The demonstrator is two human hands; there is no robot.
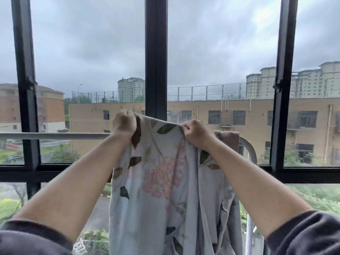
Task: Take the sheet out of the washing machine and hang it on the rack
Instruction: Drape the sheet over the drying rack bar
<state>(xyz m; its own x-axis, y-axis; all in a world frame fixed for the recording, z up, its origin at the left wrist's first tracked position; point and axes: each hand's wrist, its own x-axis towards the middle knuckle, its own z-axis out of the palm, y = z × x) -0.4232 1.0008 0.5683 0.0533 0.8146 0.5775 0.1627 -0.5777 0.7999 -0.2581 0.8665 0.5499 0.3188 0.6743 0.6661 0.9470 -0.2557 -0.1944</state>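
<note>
A pale sheet [161,181] printed with pink flowers and dark leaves hangs down in front of me. My left hand [125,125] grips its top edge in a fist at the left. My right hand [197,134] grips the same edge a little to the right, and the edge is stretched taut between them. A grey rack bar [55,136] runs level from the left edge to my left hand. The bar curves downward at the right, behind my right hand. Part of the sheet lies bunched over that curved end [230,140].
A tall window with dark frames [156,57] stands right behind the rack, its lower rail [303,173] at wrist height. The rack's upright post [249,236] drops at the lower right. Buildings and greenery lie outside.
</note>
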